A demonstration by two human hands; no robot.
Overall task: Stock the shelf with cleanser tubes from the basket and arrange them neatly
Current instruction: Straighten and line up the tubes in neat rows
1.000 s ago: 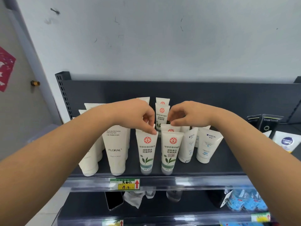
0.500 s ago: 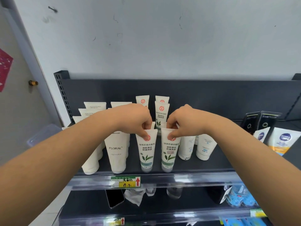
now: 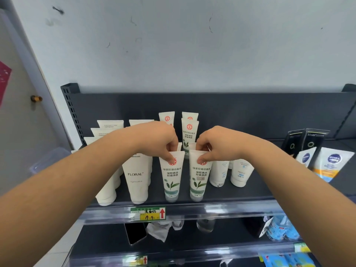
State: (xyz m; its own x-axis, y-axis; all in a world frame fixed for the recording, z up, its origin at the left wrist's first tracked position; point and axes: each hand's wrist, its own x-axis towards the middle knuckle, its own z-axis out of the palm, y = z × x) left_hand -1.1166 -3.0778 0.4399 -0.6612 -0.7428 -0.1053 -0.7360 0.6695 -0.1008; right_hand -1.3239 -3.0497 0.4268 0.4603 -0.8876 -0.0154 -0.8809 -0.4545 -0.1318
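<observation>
Pinching one green-tea cleanser tube apiece by its crimped top, the left hand (image 3: 159, 140) and right hand (image 3: 215, 145) are both closed narrowly, thumb in front and fingers curled behind the crimp. The left front tube (image 3: 172, 182) and right front tube (image 3: 199, 182) stand upright on their caps at the near edge of the shelf (image 3: 250, 195), just beside each other with a slim gap between. The rear tubes (image 3: 189, 132) of the same kind stand in line toward the far panel. The basket is not in view.

Risks, as judged:
- Each tube rests on a small cap. A dragging release or sideways nudge would likely tip it over the near lip, or back into the rear tubes.
- The left hand is close to the FLORAL tube (image 3: 137, 176) and the right hand to the small white tubes (image 3: 240, 174). A careless withdrawal could knock either.
- Twisting on release would turn the labels off front.
</observation>
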